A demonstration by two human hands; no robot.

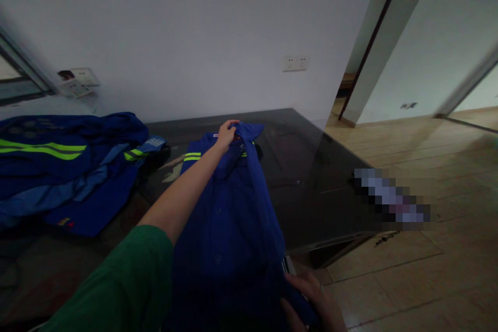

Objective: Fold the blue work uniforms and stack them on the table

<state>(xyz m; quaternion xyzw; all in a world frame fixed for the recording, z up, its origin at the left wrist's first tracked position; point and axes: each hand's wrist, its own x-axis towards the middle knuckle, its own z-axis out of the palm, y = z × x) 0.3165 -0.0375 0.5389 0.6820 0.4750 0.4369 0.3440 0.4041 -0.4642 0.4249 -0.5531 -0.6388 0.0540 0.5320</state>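
Note:
A dark blue work jacket (237, 202) with yellow-green stripes lies lengthwise on the dark tabletop, its buttoned front facing up and its collar end away from me. My left hand (226, 134) reaches to the far end and is closed on the cloth by the collar. Close to me at the lower right, my right hand (313, 293) is closed around the jacket's near right edge. The cloth between my hands forms a long raised fold along the right side. The jacket's bottom end is dark and partly out of frame.
More blue garments (66, 166) with yellow-green stripes lie heaped at the left. The glossy dark table (311, 192) stands against a white wall with a socket (295, 63). A pixelated patch (389, 197) covers something at the table's right edge. Tiled floor (412, 264) lies beyond.

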